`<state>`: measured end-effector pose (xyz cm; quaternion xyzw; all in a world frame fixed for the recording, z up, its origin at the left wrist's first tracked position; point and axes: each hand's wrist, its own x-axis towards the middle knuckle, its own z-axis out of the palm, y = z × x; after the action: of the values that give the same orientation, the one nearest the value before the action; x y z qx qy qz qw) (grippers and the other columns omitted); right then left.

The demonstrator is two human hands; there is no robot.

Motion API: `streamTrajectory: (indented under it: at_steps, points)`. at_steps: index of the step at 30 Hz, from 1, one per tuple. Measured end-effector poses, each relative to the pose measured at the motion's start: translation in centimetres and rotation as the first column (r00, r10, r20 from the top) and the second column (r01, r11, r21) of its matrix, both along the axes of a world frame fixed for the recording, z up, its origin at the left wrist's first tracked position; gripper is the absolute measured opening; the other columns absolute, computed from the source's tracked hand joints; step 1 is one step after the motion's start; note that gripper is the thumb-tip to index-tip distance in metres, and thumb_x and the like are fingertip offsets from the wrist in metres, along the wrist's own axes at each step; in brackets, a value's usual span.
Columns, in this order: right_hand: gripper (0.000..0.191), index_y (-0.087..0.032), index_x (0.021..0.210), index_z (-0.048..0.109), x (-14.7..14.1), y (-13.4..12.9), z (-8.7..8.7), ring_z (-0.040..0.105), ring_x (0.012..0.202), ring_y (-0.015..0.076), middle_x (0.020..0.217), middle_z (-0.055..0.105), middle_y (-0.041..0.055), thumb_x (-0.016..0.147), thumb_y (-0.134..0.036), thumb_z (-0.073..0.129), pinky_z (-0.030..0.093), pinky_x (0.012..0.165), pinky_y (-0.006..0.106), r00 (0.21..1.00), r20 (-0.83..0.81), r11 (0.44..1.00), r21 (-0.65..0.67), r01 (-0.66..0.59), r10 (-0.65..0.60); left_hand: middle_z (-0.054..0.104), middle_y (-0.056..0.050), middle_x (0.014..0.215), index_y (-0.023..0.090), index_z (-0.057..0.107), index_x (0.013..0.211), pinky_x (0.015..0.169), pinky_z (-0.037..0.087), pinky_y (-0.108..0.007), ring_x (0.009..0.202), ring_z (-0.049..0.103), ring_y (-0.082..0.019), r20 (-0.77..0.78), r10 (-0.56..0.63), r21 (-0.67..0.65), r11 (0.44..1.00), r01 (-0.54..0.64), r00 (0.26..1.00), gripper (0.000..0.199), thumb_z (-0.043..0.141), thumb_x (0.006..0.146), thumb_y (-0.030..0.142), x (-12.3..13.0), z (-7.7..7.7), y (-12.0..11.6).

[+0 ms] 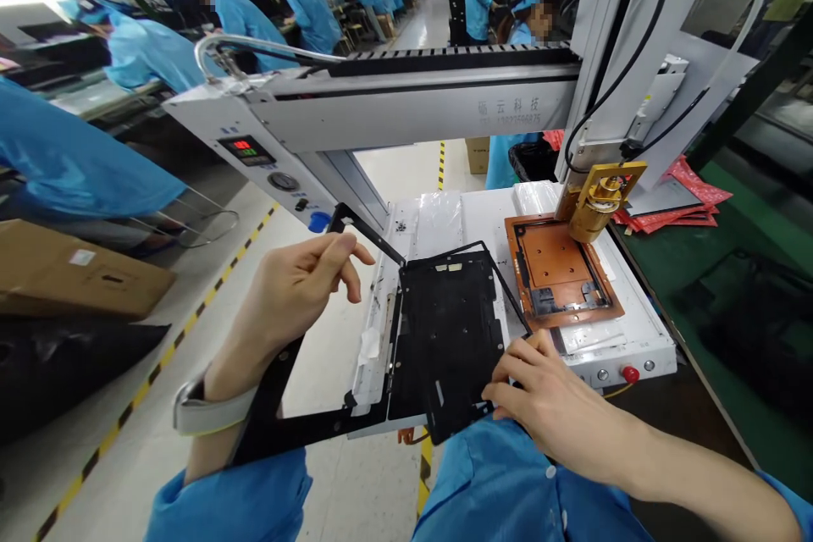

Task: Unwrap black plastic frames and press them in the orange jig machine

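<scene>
The left hand is partly open, with its fingers loosely bent, and nothing can be seen in it. It is up in the air near the big black lid, which is swung open to the left of the black tray. The left wrist has a grey band on it. The right hand has its thumb and fingers closed on the edge of a flat black piece at the near end of the tray. A thin black frame lies at a slant across the tray's far end and runs down its right side to the right hand. It is hard to tell if the frame and the flat piece are joined.

To the right of the tray, an orange-brown plate sits on the white tabletop, with dark parts in it. A gold-coloured metal tool hangs over its far right corner. A red button is on the tabletop's front. Clear plastic bags lie behind the tray.
</scene>
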<state>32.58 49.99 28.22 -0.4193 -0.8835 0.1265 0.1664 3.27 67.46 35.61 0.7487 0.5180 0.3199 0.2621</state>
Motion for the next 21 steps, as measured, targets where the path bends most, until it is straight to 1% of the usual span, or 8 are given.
streamTrajectory:
  at_steps: [3, 5, 7, 9, 11, 14, 18, 21]
  points:
    - [0.019, -0.022, 0.127, 0.072, 1.4, -1.4, 1.2, 0.058, 0.104, 0.0214, 0.112, 0.072, 0.0058, 0.113, -0.015, 0.060, 0.039, 0.092, 0.039, 0.987, -0.159, 0.999, 0.042, 0.028, -0.021, 0.067, 0.003, 0.059, 0.016, 0.073, 0.110, 0.053, 0.031, -0.028, 0.050, 0.042, -0.011, -0.016, 0.023, -0.045, 0.999, -0.023, 1.000, 0.037, 0.059, 0.100, 0.049, 0.5, -0.2, -0.1]
    - [0.021, -0.022, 0.130, 0.071, 1.7, -1.9, 1.7, 0.059, 0.104, 0.0209, 0.111, 0.073, 0.0058, 0.114, -0.015, 0.058, 0.040, 0.091, 0.039, 0.975, -0.217, 0.995, 0.081, 0.055, -0.036, 0.069, 0.004, 0.061, 0.016, 0.068, 0.133, 0.050, 0.028, -0.026, 0.047, 0.040, -0.011, -0.015, -0.004, -0.050, 0.999, 0.003, 1.000, 0.047, 0.062, 0.099, 0.048, 1.2, -0.5, 0.0]
    - [0.023, -0.021, 0.130, 0.070, 1.6, -2.2, 2.0, 0.060, 0.103, 0.0204, 0.110, 0.073, 0.0057, 0.114, -0.014, 0.057, 0.041, 0.090, 0.038, 0.970, -0.241, 0.990, 0.121, 0.067, -0.036, 0.072, 0.003, 0.066, 0.018, 0.056, 0.153, 0.050, 0.030, -0.025, 0.048, 0.044, -0.012, 0.011, -0.046, -0.031, 0.998, 0.046, 0.999, 0.064, 0.065, 0.098, 0.051, 1.9, -0.8, 0.2]
    - [0.022, -0.021, 0.129, 0.070, 1.4, -2.2, 1.6, 0.060, 0.101, 0.0202, 0.108, 0.074, 0.0055, 0.113, -0.014, 0.058, 0.042, 0.089, 0.038, 0.967, -0.254, 0.985, 0.155, 0.073, -0.032, 0.075, 0.002, 0.071, 0.019, 0.049, 0.159, 0.051, 0.033, -0.025, 0.050, 0.048, -0.013, 0.036, -0.088, -0.025, 0.996, 0.089, 0.995, 0.075, 0.067, 0.097, 0.057, 2.6, -1.2, 0.4]
    - [0.020, -0.022, 0.129, 0.070, 1.1, -2.2, 0.5, 0.061, 0.100, 0.0202, 0.107, 0.074, 0.0052, 0.112, -0.015, 0.061, 0.043, 0.091, 0.039, 0.962, -0.269, 0.977, 0.189, 0.095, -0.041, 0.076, 0.001, 0.074, 0.019, 0.050, 0.155, 0.053, 0.036, -0.026, 0.053, 0.051, -0.014, 0.046, -0.121, -0.042, 0.991, 0.123, 0.992, 0.072, 0.065, 0.099, 0.062, 3.0, -1.6, 0.6]
    - [0.021, -0.021, 0.131, 0.069, 0.3, -1.8, -2.3, 0.061, 0.098, 0.0208, 0.107, 0.074, 0.0061, 0.113, -0.016, 0.059, 0.043, 0.093, 0.041, 0.960, -0.274, 0.954, 0.266, 0.136, -0.061, 0.076, 0.000, 0.072, 0.018, 0.057, 0.144, 0.056, 0.040, -0.026, 0.055, 0.053, -0.015, 0.042, -0.168, -0.030, 0.985, 0.170, 0.985, 0.061, 0.056, 0.105, 0.064, 3.0, -2.1, 0.7]
    - [0.024, -0.018, 0.127, 0.069, -0.8, -0.8, -5.8, 0.060, 0.094, 0.0201, 0.102, 0.075, 0.0058, 0.117, -0.017, 0.048, 0.042, 0.090, 0.040, 0.949, -0.308, 0.881, 0.432, 0.195, -0.059, 0.074, 0.003, 0.069, 0.019, 0.054, 0.152, 0.059, 0.039, -0.025, 0.056, 0.052, -0.014, 0.049, -0.205, -0.020, 0.978, 0.206, 0.978, 0.062, 0.056, 0.108, 0.062, 2.4, -2.4, 0.6]
    - [0.026, -0.017, 0.121, 0.071, -1.5, -0.3, -7.0, 0.060, 0.090, 0.0193, 0.097, 0.074, 0.0045, 0.118, -0.017, 0.045, 0.040, 0.086, 0.039, 0.950, -0.309, 0.823, 0.527, 0.213, -0.048, 0.074, 0.004, 0.069, 0.019, 0.052, 0.158, 0.059, 0.039, -0.025, 0.055, 0.051, -0.013, 0.039, -0.222, -0.040, 0.974, 0.224, 0.974, 0.066, 0.059, 0.107, 0.061, 2.0, -2.5, 0.3]
